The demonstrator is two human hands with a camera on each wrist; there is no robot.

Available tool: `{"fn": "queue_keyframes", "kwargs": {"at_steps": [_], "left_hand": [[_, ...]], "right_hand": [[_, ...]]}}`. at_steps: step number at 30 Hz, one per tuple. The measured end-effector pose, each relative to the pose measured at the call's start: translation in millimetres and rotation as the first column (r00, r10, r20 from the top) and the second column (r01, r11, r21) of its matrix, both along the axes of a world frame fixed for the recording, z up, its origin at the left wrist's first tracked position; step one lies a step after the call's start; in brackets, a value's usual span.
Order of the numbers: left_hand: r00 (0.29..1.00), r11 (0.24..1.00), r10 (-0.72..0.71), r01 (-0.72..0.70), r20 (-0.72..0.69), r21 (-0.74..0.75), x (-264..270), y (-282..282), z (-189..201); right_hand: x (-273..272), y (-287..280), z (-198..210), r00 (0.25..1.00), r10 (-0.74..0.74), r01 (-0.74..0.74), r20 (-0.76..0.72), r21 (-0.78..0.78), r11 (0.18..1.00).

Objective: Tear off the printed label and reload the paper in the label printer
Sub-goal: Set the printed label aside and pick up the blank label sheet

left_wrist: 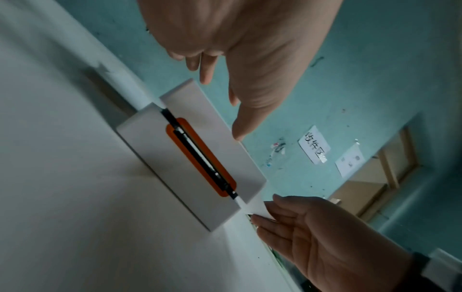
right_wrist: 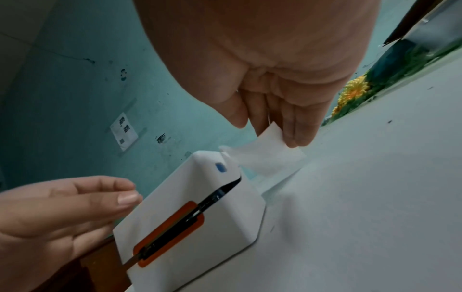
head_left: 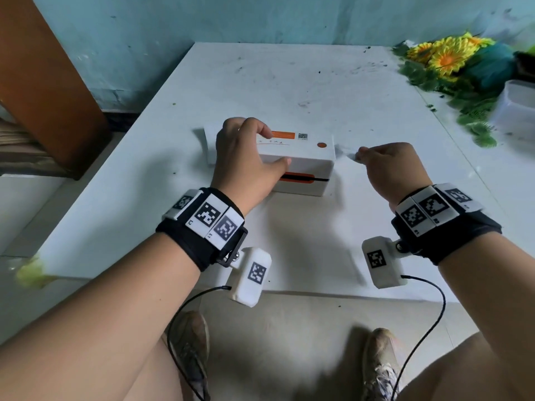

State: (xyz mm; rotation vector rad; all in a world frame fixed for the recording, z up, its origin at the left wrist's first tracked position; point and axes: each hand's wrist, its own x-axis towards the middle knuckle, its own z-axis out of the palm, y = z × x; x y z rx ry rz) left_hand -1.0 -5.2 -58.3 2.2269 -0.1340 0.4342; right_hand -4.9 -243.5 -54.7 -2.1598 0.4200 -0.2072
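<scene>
White counter (head_left: 289, 82), flat, matte, scuffed with dark specks; set against a teal painted wall (head_left: 144, 39), stained. Brown wooden panel (head_left: 43, 82) leans at far left. Far right corner: cluster of artificial yellow flowers (head_left: 445, 53) with green leaves, and beside it one translucent plastic container (head_left: 515, 108).

One label printer (head_left: 301, 166), mid-counter: white boxy plastic shell, rounded edges, orange-rimmed black slot on the near face, orange dot and QR sticker on top. A white paper stack or tray (head_left: 209, 146) shows behind its left end, partly hidden by the left hand.

Two hands, each wrist strapped with a black band carrying marker tags.

Left hand (head_left: 246, 157): over the printer's left part, fingers loosely curved, thumb lying at the top front edge; it covers the left part of the slot. Grips nothing.

Right hand (head_left: 388, 166): just right of the printer, fingers and thumb pinching one small white label (right_wrist: 270, 156), thin, slightly curled, held off the counter at the printer's right end.
</scene>
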Motion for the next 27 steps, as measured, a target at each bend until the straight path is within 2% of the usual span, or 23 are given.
{"fn": "queue_keyframes", "kwargs": {"at_steps": [2, 4, 6, 8, 11, 14, 16, 18, 20, 23, 27], "left_hand": [[0.999, 0.999, -0.046, 0.045, 0.027, 0.018, -3.8, -8.4, 7.2], [0.995, 0.996, -0.089, 0.090, -0.040, 0.023, -6.1, -16.3, 9.8], [0.990, 0.996, -0.057, 0.065, -0.129, 0.062, -6.3, -22.6, 9.9], [0.976, 0.997, 0.040, -0.025, -0.216, 0.069, -3.9, -24.7, 12.3], [0.938, 0.984, 0.124, -0.158, -0.323, -0.082, 4.2, -17.3, 16.9], [0.906, 0.933, 0.087, -0.220, -0.414, -0.286, 13.3, -5.2, 17.3], [0.883, 0.887, 0.061, -0.261, -0.464, -0.380, 18.7, 1.1, 13.5], [0.863, 0.862, 0.015, -0.266, -0.505, -0.431, 18.8, 1.9, 14.1], [0.851, 0.867, -0.023, -0.244, -0.524, -0.434, 18.9, -1.2, 13.2], [0.854, 0.869, -0.063, -0.207, -0.516, -0.449, 22.7, -2.0, 7.2], [0.869, 0.874, -0.059, -0.192, -0.491, -0.446, 15.1, -1.8, 12.4]], "right_hand": [[-0.5, -5.0, 1.5, 0.999, -0.012, 0.011, -0.035, -0.018, 1.000], [-0.8, -9.1, 0.1, 0.998, -0.007, 0.002, -0.064, -0.066, 0.998], [-1.5, -12.5, -2.9, 0.995, 0.012, -0.024, -0.099, -0.117, 0.993], [-0.7, -15.9, -7.1, 0.991, 0.039, -0.059, -0.127, -0.157, 0.986], [2.5, -19.5, -9.4, 0.977, 0.053, -0.093, -0.207, -0.186, 0.978], [6.9, -21.2, -10.9, 0.926, 0.064, -0.153, -0.371, -0.214, 0.965], [7.9, -19.1, -9.7, 0.916, 0.051, -0.142, -0.398, -0.202, 0.969], [7.5, -14.9, -6.7, 0.924, 0.060, -0.146, -0.377, -0.204, 0.968], [6.3, -9.8, -3.3, 0.952, 0.078, -0.133, -0.296, -0.170, 0.976], [1.0, 2.6, 5.9, 0.996, 0.046, -0.050, -0.075, -0.050, 0.998], [-9.1, 35.0, 22.0, 0.982, 0.097, -0.114, 0.165, 0.096, 0.989]]}}
